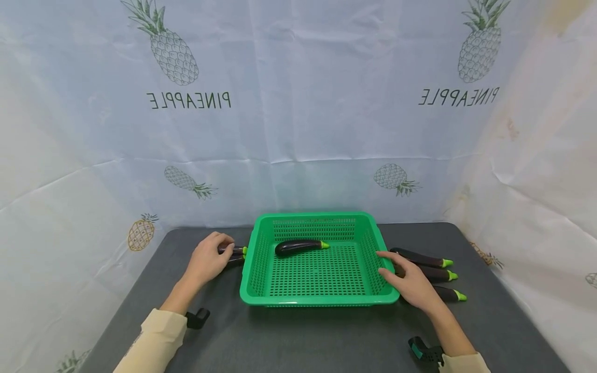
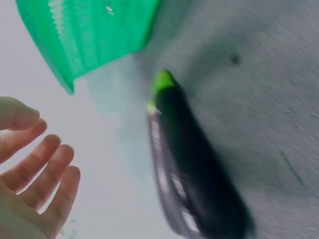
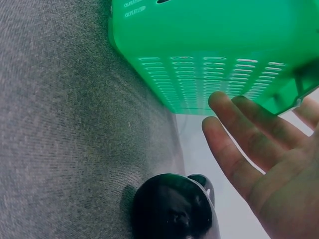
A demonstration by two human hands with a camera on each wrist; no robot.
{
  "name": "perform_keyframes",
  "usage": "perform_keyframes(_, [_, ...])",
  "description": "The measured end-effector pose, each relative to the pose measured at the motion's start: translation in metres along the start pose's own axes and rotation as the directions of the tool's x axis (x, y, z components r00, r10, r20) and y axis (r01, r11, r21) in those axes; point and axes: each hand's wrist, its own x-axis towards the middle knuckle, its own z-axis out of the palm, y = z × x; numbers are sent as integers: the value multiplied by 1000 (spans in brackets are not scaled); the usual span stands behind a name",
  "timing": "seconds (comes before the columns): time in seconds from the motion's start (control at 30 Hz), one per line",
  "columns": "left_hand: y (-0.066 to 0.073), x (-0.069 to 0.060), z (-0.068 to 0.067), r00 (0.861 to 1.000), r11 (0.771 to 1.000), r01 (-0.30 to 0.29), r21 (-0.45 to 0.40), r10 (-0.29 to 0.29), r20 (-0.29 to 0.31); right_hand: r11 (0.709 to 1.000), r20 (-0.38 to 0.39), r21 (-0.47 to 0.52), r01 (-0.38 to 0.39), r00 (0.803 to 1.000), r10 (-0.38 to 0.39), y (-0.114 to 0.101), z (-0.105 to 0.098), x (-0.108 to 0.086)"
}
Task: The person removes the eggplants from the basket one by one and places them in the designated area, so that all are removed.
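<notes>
A green plastic basket (image 1: 322, 300) stands in the middle of the table with one dark eggplant (image 1: 298, 247) lying in it, its green tip to the right. My left hand (image 1: 211, 259) hovers over two eggplants (image 2: 199, 164) on the table at the basket's left; the left wrist view shows its fingers relaxed and apart from them. At the basket's right side is my right hand (image 1: 412, 284), fingers spread by the rim and outer wall (image 3: 199, 82). Whether they touch it I cannot tell. Three eggplants (image 1: 436, 273) lie beside and partly behind this hand.
The dark grey table (image 1: 298, 339) ends at a white cloth backdrop (image 1: 322, 129) printed with pineapples. Similar cloth hangs along both sides. Black wrist devices (image 1: 198, 318) sit on both forearms.
</notes>
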Motion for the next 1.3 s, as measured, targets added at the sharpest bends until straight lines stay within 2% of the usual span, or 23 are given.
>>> perform_keyframes(0.17, [23,1,-5,998,998,-54,-16,53,-17,1000,-4,-13,5,1000,-5,0,0,0])
perform_keyframes(0.47, [58,2,-9,990,990,-142,-6,142,-11,1000,0,-11,-2,1000,2,0,0,0])
perform_keyframes(0.73, [89,12,-13,977,977,-213,25,213,12,1000,-5,-5,-1,1000,1,1,0,0])
perform_keyframes(1.13, [118,25,-7,947,947,-319,29,317,57,1000,4,1,-1,1000,1,1,0,0])
perform_keyframes(1.3, [130,31,-5,939,941,-338,18,336,76,1000,4,-5,-13,1000,13,1,-1,0])
